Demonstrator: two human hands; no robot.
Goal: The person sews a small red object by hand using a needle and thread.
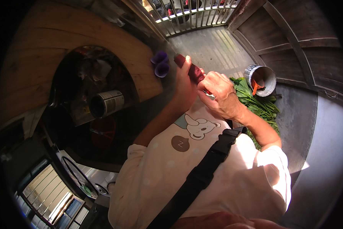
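Observation:
My left hand (185, 87) is wrapped around a dark red thread spool (195, 72), with the thumb lying along its upper side. The spool tilts away from me, and its far tip is narrower and grey-green. At the near end, my right hand (219, 91) has its fingers curled in against the spool. A small bright red bit (208, 92) shows between the right thumb and fingers; what it is cannot be made out. Both hands are in front of my pale shirt (165, 169), above the floor.
Right of my hands, green leafy stalks (259, 107) lie beside a stained bucket (270, 86) holding an orange-handled tool (256, 86). Leftward are purple cups (162, 70) and a wooden counter (144, 77) with a round opening and a can (114, 102). A barred gate (197, 11) stands ahead.

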